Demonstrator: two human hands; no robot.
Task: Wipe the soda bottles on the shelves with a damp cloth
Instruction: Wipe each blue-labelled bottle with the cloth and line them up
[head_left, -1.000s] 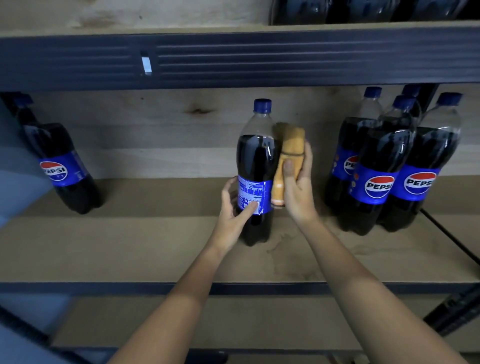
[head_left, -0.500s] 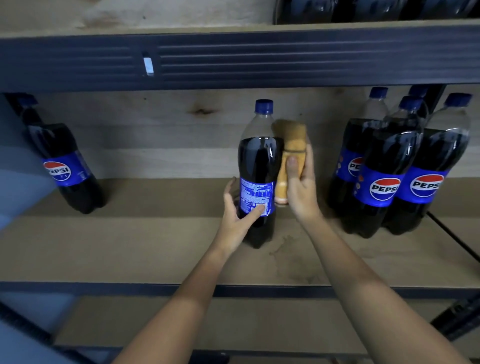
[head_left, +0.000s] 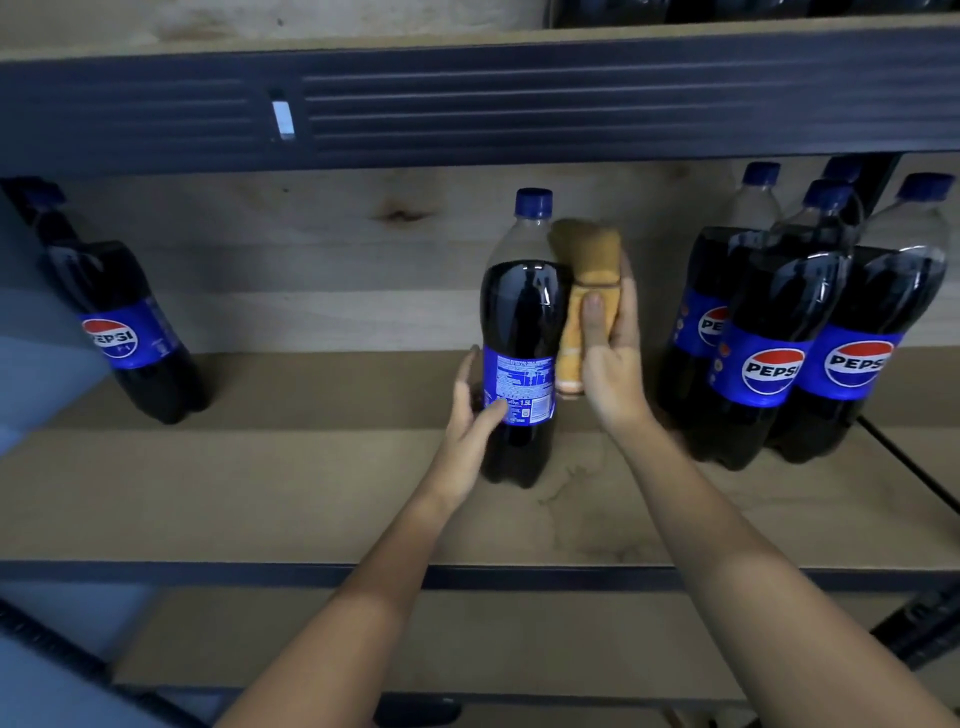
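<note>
A 1.5 L soda bottle (head_left: 521, 312) with a blue cap and blue label stands upright in the middle of the wooden shelf (head_left: 311, 493). My left hand (head_left: 475, 415) grips its lower label from the left, thumb across the front. My right hand (head_left: 610, 358) presses a folded orange-yellow cloth (head_left: 587, 291) flat against the bottle's right side, the cloth reaching up to the shoulder. A cluster of several soda bottles (head_left: 779, 338) stands to the right, close to my right wrist. One single bottle (head_left: 122, 322) stands at the far left.
The dark metal beam of the upper shelf (head_left: 571, 104) runs across just above the bottle caps. More dark bottles sit on the upper shelf at top right. A lower shelf board (head_left: 467, 639) shows below. A dark diagonal brace (head_left: 909, 467) crosses at the right.
The cloth and my right hand have slid slightly along the bottle's right side. My left hand keeps its hold on the label. The view has shifted a little.
</note>
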